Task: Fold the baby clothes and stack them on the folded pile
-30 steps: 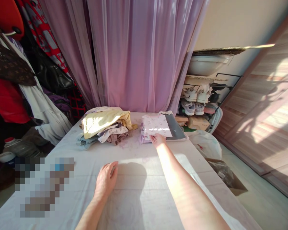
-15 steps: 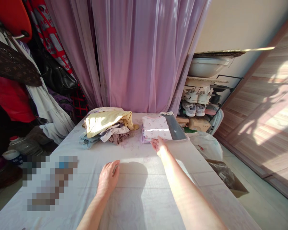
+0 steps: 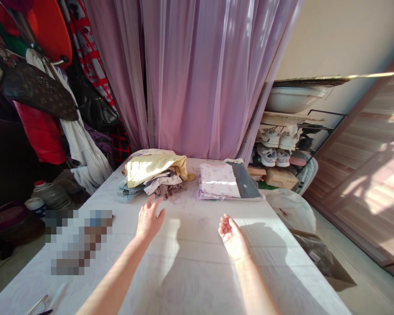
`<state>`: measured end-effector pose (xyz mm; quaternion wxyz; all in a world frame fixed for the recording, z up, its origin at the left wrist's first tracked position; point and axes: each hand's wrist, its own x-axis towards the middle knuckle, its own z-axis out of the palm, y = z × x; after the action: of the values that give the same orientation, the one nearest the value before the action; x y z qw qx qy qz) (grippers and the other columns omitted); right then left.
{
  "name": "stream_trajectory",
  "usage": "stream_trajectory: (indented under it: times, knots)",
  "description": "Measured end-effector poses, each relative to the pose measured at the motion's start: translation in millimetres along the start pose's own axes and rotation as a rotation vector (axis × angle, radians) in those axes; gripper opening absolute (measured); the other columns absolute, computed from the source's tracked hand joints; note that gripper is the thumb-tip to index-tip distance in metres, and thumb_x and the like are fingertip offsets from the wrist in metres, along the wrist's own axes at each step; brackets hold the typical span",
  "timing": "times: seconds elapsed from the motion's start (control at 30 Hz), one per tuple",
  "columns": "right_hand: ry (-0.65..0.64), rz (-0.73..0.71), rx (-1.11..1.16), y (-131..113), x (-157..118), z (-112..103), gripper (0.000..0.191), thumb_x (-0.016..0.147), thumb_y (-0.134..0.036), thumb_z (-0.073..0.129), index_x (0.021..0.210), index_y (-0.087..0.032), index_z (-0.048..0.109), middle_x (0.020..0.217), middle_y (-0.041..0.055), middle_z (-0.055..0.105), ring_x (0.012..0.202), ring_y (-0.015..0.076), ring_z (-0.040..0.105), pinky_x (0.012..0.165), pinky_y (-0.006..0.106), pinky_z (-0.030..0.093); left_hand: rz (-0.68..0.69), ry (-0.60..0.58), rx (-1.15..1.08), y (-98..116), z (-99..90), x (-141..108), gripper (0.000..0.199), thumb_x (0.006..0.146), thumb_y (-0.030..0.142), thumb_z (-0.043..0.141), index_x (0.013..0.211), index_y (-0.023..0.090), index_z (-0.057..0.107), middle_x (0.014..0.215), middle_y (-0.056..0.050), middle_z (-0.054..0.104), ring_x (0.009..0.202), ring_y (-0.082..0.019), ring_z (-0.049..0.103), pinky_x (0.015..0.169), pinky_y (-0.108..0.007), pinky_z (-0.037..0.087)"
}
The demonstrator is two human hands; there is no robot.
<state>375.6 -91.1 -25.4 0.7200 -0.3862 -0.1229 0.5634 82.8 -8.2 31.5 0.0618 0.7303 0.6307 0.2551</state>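
Observation:
My left hand [image 3: 149, 218] is open, fingers stretched toward a loose heap of clothes, just short of it. On top of that heap lies a yellow garment [image 3: 153, 168], with a light blue garment [image 3: 129, 191] and a brown ruffled garment [image 3: 168, 189] poking out below. To the right sits a folded stack, where a white patterned top [image 3: 219, 180] rests beside a folded grey garment [image 3: 246, 181]. My right hand [image 3: 230, 236] is held over the table in front of that stack, palm turned inward, fingers loosely curled and holding nothing.
Both piles lie at the far end of a table with a white cloth [image 3: 197, 271]. A purple curtain [image 3: 197, 78] hangs behind. Bags and clothes hang at left; a shoe rack [image 3: 272, 144] stands at right. Glasses [image 3: 37, 304] lie near left, and one table patch is pixelated.
My right hand has drawn back from the folded stack toward me. My left hand has moved forward toward the clothes heap and its fingers have spread. The view has shifted slightly left.

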Motion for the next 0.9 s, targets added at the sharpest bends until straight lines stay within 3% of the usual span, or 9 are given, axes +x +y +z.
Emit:
stream_trajectory:
  times: [0.07,0.17,0.23,0.33,0.47,0.57,0.77,0.9]
  knots:
    - [-0.021,0.035,0.045,0,-1,-3,0.027,0.067,-0.029,0.084,0.091,-0.022,0.073,0.081,-0.0007,0.075,0.068,0.0105,0.069,0.063,0.021,0.057,0.049,0.023,0.099,12,-16.8,31,0.047,0.087,0.029,0.054,0.134,0.030,0.058,0.159,-0.009,0.032,0.146,-0.034,0.028,0.111,-0.049,0.037]
    - [-0.046,0.054,0.092,1,0,0,0.030,0.065,-0.028,0.085,0.091,-0.021,0.073,0.081,-0.0010,0.075,0.069,0.0104,0.068,0.064,0.021,0.058,0.042,-0.051,0.195,26,-36.5,76,0.047,0.087,0.033,0.055,0.134,0.033,0.058,0.164,-0.006,0.019,0.151,-0.035,0.011,0.116,-0.054,0.025]
    - [-0.057,0.048,0.097,1,-1,4,0.030,0.064,-0.029,0.086,0.089,-0.021,0.072,0.079,-0.0012,0.074,0.069,0.0106,0.068,0.064,0.021,0.058,0.027,-0.091,0.246,32,-43.9,99,0.049,0.088,0.032,0.054,0.136,0.031,0.056,0.164,-0.006,0.019,0.151,-0.035,0.008,0.118,-0.056,0.020]
    - [-0.052,0.007,0.064,2,-1,7,0.030,0.066,-0.032,0.085,0.090,-0.020,0.071,0.078,-0.0009,0.073,0.068,0.0108,0.067,0.061,0.021,0.057,0.022,-0.126,0.249,33,-49.6,116,0.051,0.089,0.031,0.050,0.140,0.028,0.052,0.159,-0.007,0.035,0.149,-0.033,0.022,0.117,-0.057,0.019]
    - [-0.057,-0.016,0.046,4,2,4,0.029,0.069,-0.033,0.083,0.092,-0.019,0.071,0.079,0.0001,0.073,0.069,0.0116,0.067,0.062,0.022,0.057,0.050,0.004,0.117,31,-54.7,105,0.042,0.092,0.031,0.043,0.130,0.025,0.061,0.142,-0.006,0.057,0.135,-0.026,0.047,0.115,-0.048,0.029]
    - [-0.074,-0.002,0.072,5,5,1,0.027,0.070,-0.030,0.082,0.091,-0.019,0.071,0.080,0.0016,0.073,0.070,0.0125,0.067,0.063,0.024,0.058,0.100,0.108,0.067,27,-56.7,84,0.037,0.092,0.030,0.043,0.119,0.026,0.068,0.132,-0.003,0.066,0.128,-0.021,0.054,0.115,-0.040,0.032]
    - [-0.064,0.027,0.099,6,7,-2,0.020,0.071,-0.027,0.080,0.089,-0.022,0.072,0.080,0.0005,0.074,0.069,0.0130,0.068,0.064,0.024,0.059,0.104,0.063,0.082,17,-60.5,56,0.033,0.087,0.025,0.049,0.109,0.027,0.073,0.121,-0.002,0.072,0.112,-0.020,0.065,0.105,-0.032,0.043]
    - [-0.080,0.003,0.023,9,4,-3,0.023,0.072,-0.032,0.079,0.092,-0.024,0.072,0.084,0.0000,0.075,0.074,0.0131,0.069,0.068,0.025,0.058,0.197,0.066,0.035,19,-62.0,32,0.030,0.090,0.032,0.047,0.084,0.025,0.075,0.090,-0.003,0.078,0.091,-0.020,0.070,0.096,-0.031,0.048]
